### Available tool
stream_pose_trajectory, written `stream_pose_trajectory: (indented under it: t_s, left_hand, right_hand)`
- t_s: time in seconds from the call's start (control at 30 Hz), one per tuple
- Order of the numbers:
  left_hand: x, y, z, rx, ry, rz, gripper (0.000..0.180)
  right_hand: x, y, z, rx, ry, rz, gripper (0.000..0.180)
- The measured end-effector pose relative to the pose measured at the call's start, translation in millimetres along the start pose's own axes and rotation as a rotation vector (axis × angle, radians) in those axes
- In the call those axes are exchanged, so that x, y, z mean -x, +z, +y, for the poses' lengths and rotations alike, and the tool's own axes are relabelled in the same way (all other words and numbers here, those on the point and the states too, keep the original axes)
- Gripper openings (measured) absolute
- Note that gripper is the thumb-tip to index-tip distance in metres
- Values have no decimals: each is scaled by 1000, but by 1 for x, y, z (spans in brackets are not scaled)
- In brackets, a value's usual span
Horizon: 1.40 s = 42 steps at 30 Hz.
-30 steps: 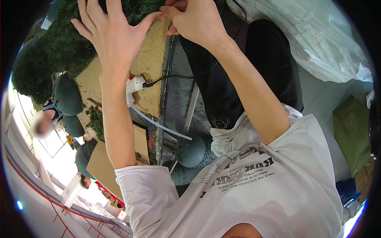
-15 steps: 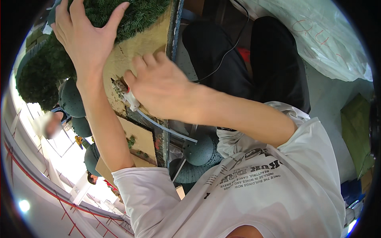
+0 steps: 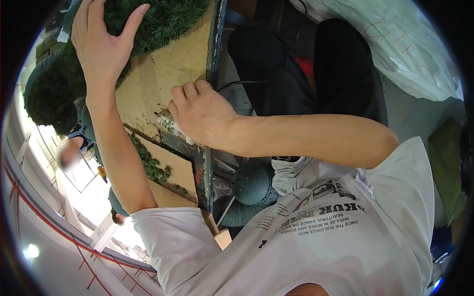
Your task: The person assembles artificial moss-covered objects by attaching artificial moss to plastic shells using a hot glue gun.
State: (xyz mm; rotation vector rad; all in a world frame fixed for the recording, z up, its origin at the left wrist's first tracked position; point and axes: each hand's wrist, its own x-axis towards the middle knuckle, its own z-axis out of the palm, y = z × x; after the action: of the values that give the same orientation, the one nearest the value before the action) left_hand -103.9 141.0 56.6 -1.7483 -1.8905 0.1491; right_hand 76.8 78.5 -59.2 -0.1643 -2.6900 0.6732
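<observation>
Showing spread fingers, the left hand [image 3: 102, 55] is seen against dark green foliage [image 3: 163, 25] at upper left of the frame. Near the centre, a partly hidden white tool [image 3: 174, 124] is covered by the curled right hand [image 3: 201, 112] over the tan counter [image 3: 183, 53]; whether it is gripped cannot be told.

We look steeply down from the person's head, through the left of two wide fisheye cameras, near the right grip [image 3: 203, 116], which sits slightly left of our view's middle. We see the table [image 3: 170, 64] leftward of that grip and the shirt [image 3: 340, 251] below it.
</observation>
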Motion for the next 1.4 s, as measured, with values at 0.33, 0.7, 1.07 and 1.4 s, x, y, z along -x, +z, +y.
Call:
stream_pose_trajectory:
  t_s: [0.33,0.7,1.07,1.4]
  left_hand:
    - [-5,1,-3,96,85,-43,69]
    - [-10,5,3,87,21,-36,83]
    - [-6,11,-8,100,68,-26,80]
    - [-3,14,-12,-3,118,-6,76]
  right_hand:
    - [-12,-10,-8,308,-300,-201,40]
    - [25,-38,54,-285,-22,123,25]
    - [23,-74,145,-416,76,333,31]
    - [7,-69,139,-299,66,293,41]
